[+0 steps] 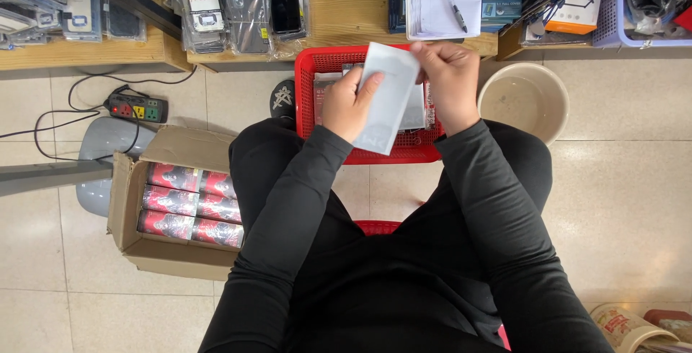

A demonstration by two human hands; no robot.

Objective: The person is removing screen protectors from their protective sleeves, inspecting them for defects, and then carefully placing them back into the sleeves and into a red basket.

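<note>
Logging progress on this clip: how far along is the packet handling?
Done: nothing clearly finished. In hand: left hand and right hand hold a white packet over the red basket. Left: more packets lie in the basket.

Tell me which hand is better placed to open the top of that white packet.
Probably the right hand: its fingertips pinch the white packet's upper edge, while the left hand grips its side and steadies it above the red basket.

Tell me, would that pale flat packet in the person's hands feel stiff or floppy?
Probably light and fairly thin: the packet is held up by fingertips of the left hand and right hand. It looks flat, not drooping, so likely slightly stiff. Its smooth surface may be slippery.
</note>
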